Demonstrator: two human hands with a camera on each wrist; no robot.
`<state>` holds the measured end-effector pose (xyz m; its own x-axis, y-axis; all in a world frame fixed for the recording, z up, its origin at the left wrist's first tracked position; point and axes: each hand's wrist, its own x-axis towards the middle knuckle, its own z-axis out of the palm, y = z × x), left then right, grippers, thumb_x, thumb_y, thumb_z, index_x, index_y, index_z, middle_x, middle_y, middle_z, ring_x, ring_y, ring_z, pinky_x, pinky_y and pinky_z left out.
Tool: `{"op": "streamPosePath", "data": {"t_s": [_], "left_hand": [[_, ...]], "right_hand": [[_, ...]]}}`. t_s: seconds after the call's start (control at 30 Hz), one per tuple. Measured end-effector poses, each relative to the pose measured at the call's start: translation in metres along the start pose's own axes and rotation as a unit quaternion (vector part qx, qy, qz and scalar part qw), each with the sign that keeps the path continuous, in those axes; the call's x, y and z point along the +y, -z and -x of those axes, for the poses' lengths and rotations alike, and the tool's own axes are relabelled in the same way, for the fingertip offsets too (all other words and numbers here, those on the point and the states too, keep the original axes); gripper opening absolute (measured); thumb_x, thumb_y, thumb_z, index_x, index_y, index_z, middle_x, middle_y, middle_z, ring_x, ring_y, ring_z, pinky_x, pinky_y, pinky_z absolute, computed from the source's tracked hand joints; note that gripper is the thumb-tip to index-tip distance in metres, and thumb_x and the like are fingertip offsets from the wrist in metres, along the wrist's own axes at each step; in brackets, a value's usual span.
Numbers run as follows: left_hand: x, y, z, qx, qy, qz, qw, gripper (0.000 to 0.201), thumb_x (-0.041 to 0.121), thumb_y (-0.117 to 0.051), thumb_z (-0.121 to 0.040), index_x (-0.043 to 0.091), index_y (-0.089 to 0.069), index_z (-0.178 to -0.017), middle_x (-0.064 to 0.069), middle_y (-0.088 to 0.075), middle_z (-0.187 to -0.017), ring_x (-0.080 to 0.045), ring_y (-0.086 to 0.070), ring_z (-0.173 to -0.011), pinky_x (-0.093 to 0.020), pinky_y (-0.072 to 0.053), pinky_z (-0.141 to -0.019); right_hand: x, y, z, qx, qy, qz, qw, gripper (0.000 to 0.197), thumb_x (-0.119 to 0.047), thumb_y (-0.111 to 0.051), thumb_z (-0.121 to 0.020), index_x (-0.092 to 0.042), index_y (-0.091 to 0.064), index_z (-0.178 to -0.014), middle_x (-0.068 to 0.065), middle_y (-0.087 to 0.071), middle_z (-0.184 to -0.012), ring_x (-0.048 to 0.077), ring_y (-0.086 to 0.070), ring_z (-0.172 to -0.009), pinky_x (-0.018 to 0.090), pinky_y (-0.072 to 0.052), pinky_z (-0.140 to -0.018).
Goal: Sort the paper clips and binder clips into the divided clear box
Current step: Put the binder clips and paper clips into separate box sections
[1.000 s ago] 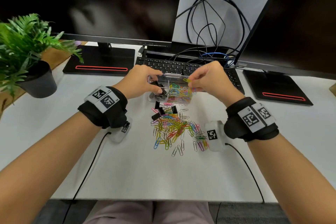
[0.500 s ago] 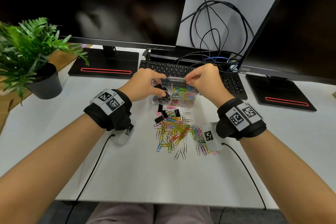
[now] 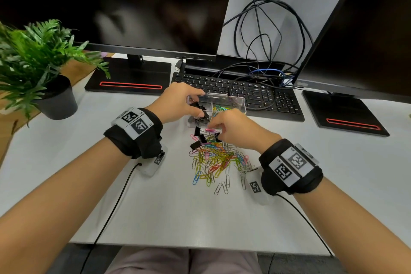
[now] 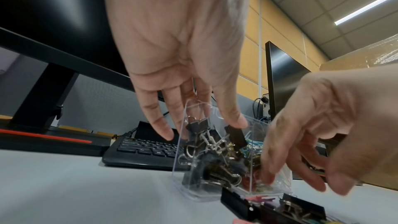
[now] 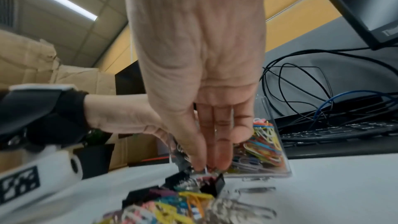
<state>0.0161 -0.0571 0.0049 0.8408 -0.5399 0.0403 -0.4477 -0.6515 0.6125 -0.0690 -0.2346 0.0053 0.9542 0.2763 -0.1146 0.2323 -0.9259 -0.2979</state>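
Observation:
The clear divided box (image 3: 239, 102) stands in front of the keyboard, with black binder clips (image 4: 234, 135) in its left compartment and coloured paper clips (image 5: 264, 144) in its right one. My left hand (image 3: 191, 104) grips the box's left end, fingers over the far rim and thumb on the near wall. A pile of coloured and silver paper clips (image 3: 215, 158) lies nearer me, with loose black binder clips (image 3: 195, 145) along its far-left edge. My right hand (image 3: 219, 134) points down at the pile's far edge. Its thumb and fingertips (image 5: 221, 161) pinch together on a small clip there; I cannot tell which kind.
A black keyboard (image 3: 262, 93) lies just behind the box, under tangled cables (image 3: 266, 29). Two monitor bases (image 3: 131, 78) (image 3: 342, 111) flank it. A potted plant (image 3: 44, 73) stands at the far left. Wrist-camera cords trail toward the table's near edge.
My right hand has come down from above the box's right compartment to the far edge of the pile. My left hand has kept its hold on the box.

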Motion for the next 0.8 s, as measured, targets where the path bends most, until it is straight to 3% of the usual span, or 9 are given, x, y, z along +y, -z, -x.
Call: {"op": "streamPosePath", "data": {"t_s": [0.1,0.2,0.3,0.37,0.43,0.57,0.67,0.8], "left_hand": [[-0.001,-0.001,-0.001,0.001,-0.002,0.001,1.0,0.066,0.033,-0.079,-0.075,0.021,-0.054,-0.135,-0.001,-0.067,-0.119,-0.02,-0.055,-0.115,-0.046,-0.043,-0.102],[-0.003,-0.001,-0.002,0.001,-0.001,0.001,1.0,0.066,0.033,-0.078,-0.075,0.022,-0.053,-0.135,0.0,-0.067,-0.119,-0.021,-0.054,-0.116,-0.048,-0.043,-0.102],[-0.004,-0.002,-0.003,0.002,-0.002,-0.001,1.0,0.066,0.035,-0.078,-0.075,0.023,-0.053,-0.135,0.001,-0.067,-0.118,-0.022,-0.052,-0.119,-0.05,-0.043,-0.102],[-0.005,-0.003,-0.003,0.002,-0.002,-0.002,1.0,0.066,0.035,-0.078,-0.075,0.023,-0.053,-0.136,0.0,-0.067,-0.119,-0.023,-0.052,-0.119,-0.05,-0.042,-0.102],[-0.005,-0.003,-0.003,0.004,-0.001,-0.002,1.0,0.066,0.035,-0.078,-0.076,0.023,-0.053,-0.136,0.001,-0.067,-0.118,-0.024,-0.051,-0.12,-0.05,-0.043,-0.101],[-0.004,-0.002,-0.002,0.006,-0.009,-0.006,1.0,0.065,0.035,-0.078,-0.075,0.022,-0.054,-0.134,0.001,-0.068,-0.116,-0.022,-0.054,-0.113,-0.045,-0.044,-0.099],[-0.003,-0.001,-0.002,0.004,-0.009,-0.004,1.0,0.065,0.035,-0.078,-0.075,0.021,-0.055,-0.134,0.0,-0.068,-0.116,-0.021,-0.056,-0.111,-0.043,-0.045,-0.098],[-0.004,-0.001,-0.002,0.001,-0.009,0.002,1.0,0.065,0.035,-0.079,-0.075,0.021,-0.055,-0.134,0.0,-0.067,-0.117,-0.02,-0.055,-0.113,-0.043,-0.044,-0.099]], "right_hand": [[0.002,-0.009,-0.002,-0.008,-0.005,0.059,0.998,0.039,0.002,-0.061,-0.079,-0.015,-0.069,-0.114,0.004,-0.069,-0.114,0.023,-0.062,-0.102,0.04,-0.052,-0.088],[0.005,-0.017,-0.004,-0.017,-0.022,0.079,0.997,0.026,0.001,-0.061,-0.077,-0.008,-0.069,-0.099,0.011,-0.068,-0.098,0.031,-0.062,-0.09,0.045,-0.054,-0.077],[0.0,-0.015,-0.004,-0.032,-0.037,0.092,0.995,0.008,0.004,-0.06,-0.077,-0.003,-0.063,-0.082,0.012,-0.063,-0.082,0.031,-0.058,-0.079,0.039,-0.052,-0.066],[-0.002,-0.014,-0.002,-0.038,-0.043,0.09,0.994,0.011,0.005,-0.059,-0.077,-0.003,-0.055,-0.071,0.012,-0.057,-0.076,0.031,-0.054,-0.073,0.036,-0.046,-0.059],[-0.003,-0.014,-0.001,-0.043,-0.043,0.088,0.994,0.01,0.004,-0.06,-0.078,-0.003,-0.056,-0.072,0.012,-0.055,-0.078,0.03,-0.051,-0.073,0.035,-0.044,-0.059],[-0.005,-0.013,0.002,-0.052,-0.035,0.057,0.996,0.013,-0.001,-0.064,-0.081,-0.003,-0.069,-0.094,0.01,-0.061,-0.097,0.026,-0.056,-0.088,0.032,-0.048,-0.073],[-0.004,-0.011,0.003,-0.058,-0.036,0.018,0.998,0.007,-0.002,-0.068,-0.081,-0.005,-0.069,-0.087,0.006,-0.062,-0.091,0.019,-0.054,-0.08,0.025,-0.042,-0.067],[-0.003,0.001,0.008,-0.038,-0.029,-0.038,0.998,0.002,-0.001,-0.069,-0.08,0.0,-0.07,-0.082,0.003,-0.063,-0.079,0.01,-0.053,-0.064,0.015,-0.043,-0.054]]}}
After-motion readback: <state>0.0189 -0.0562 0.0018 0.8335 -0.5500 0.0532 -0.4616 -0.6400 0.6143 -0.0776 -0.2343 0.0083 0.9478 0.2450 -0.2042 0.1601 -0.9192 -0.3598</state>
